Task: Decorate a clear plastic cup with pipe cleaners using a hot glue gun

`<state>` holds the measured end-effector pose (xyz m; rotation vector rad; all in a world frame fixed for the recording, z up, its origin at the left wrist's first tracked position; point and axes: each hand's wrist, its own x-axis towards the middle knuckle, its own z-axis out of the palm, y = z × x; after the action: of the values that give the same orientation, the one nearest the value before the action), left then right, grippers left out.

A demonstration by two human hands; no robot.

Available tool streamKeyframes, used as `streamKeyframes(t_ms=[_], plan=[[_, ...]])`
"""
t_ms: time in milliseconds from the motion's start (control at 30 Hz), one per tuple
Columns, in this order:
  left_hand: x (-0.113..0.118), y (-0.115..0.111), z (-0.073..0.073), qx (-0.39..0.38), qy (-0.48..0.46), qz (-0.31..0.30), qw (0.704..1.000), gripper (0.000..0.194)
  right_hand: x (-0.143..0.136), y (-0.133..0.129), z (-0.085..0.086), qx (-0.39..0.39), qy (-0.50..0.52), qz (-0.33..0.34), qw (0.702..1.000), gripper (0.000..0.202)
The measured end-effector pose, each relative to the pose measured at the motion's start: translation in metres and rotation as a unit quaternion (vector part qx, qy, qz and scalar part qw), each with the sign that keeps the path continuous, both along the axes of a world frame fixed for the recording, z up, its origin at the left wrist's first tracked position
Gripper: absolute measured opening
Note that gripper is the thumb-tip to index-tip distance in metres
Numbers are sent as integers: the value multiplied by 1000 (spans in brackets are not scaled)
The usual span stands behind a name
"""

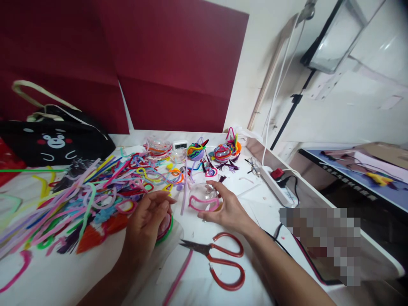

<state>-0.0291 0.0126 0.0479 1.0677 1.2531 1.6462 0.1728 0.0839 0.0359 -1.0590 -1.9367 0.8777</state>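
My right hand (225, 206) is wrapped round a clear plastic ball (202, 193) that has a bent pink pipe cleaner (203, 204) across its front. To its left, my left hand (151, 214) is raised with curled fingers, thumb and fingertips close together; whether something small is between them cannot be made out. Partly behind that hand lies a round piece with a green and pink rim (168, 231). Red-handled scissors (216, 255) rest below both hands, blades pointing left, over a pink pipe cleaner (180, 276).
Many coloured pipe cleaners (86, 191) pile up at the left. Decorated balls (222, 153) stand at the back, with glasses (253, 165) nearby. A power strip (277, 185) lies along the right edge. A black bag (57, 140) sits at the back left.
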Motion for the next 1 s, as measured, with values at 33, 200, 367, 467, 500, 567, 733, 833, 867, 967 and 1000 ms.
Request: streamKeyframes(t_ms=[33, 200, 367, 467, 500, 567, 733, 833, 867, 967, 1000], plan=[[0, 0, 3, 5, 3, 5, 1000, 17, 0, 2, -4, 7, -11, -6, 1000, 82], [0, -1, 8, 8, -9, 25, 1000, 12, 0, 7, -20, 74, -79, -21, 994, 83], [-1, -1, 5, 19, 18, 29, 999, 10, -2, 7, -24, 123, -132, -14, 983, 84], [0, 0, 6, 19, 15, 43, 999, 9, -3, 6, -22, 126, -148, -10, 981, 83], [0, 1, 6, 18, 11, 51, 998, 10, -3, 5, -22, 125, -149, -11, 981, 83], [-2, 2, 6, 12, 19, 65, 998, 12, -3, 5, -22, 127, -146, -11, 981, 82], [-16, 8, 6, -17, 177, 49, 983, 15, -1, 9, -24, 145, -125, -27, 981, 83], [-19, 14, 8, -4, 311, 29, 950, 15, 0, 10, -24, 147, -123, -30, 981, 82], [-19, 17, 9, 6, 347, 22, 938, 15, 1, 11, -23, 147, -122, -31, 981, 80], [-16, 26, 10, 22, 427, -8, 904, 20, 2, 12, -22, 143, -118, -36, 982, 78], [-16, 30, 10, 23, 452, -20, 891, 22, 2, 13, -23, 141, -117, -38, 982, 78]])
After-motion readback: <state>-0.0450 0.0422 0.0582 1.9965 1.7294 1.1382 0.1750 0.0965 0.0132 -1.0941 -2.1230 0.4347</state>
